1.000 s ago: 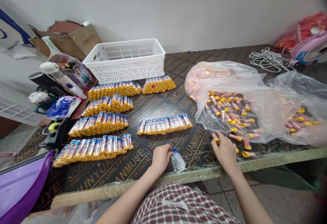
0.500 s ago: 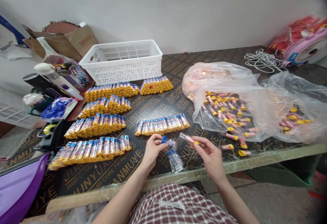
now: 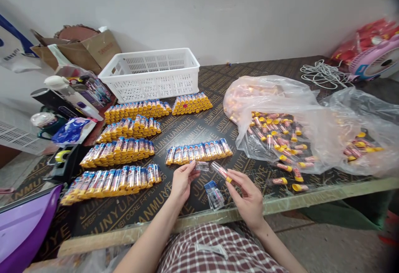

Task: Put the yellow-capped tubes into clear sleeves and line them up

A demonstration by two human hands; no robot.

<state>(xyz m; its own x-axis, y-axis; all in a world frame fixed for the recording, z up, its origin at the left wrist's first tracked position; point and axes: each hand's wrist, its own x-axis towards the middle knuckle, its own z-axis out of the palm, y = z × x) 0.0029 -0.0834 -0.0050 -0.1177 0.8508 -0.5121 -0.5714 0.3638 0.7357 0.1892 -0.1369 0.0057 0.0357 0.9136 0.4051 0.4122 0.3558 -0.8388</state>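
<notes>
My right hand (image 3: 246,196) pinches a clear tube (image 3: 220,170) by its yellow-capped end; a pink-and-white label shows inside and the other end points up and left. Between the fingertips of my left hand (image 3: 183,179) is a small clear plastic sleeve (image 3: 202,166), lying sideways toward the tube, a little apart from it. Several flat clear sleeves with blue tops (image 3: 214,195) lie on the table below, between my hands. Just beyond my left hand stands a row of finished-looking tubes (image 3: 199,151) with blue tops and yellow ends.
Stacked rows of blue-and-yellow tubes (image 3: 118,152) fill the left side. Behind them is a white basket (image 3: 152,82). Yellow-capped tubes spill from a plastic bag (image 3: 271,92) on the right. A tape dispenser (image 3: 64,165), purple bin (image 3: 28,231), cord (image 3: 324,73) and pink fan (image 3: 374,61) lie around.
My right hand has brought the tube left and slightly down, closer to the sleeve. The sleeve in my left hand has turned more level and shifted up slightly.
</notes>
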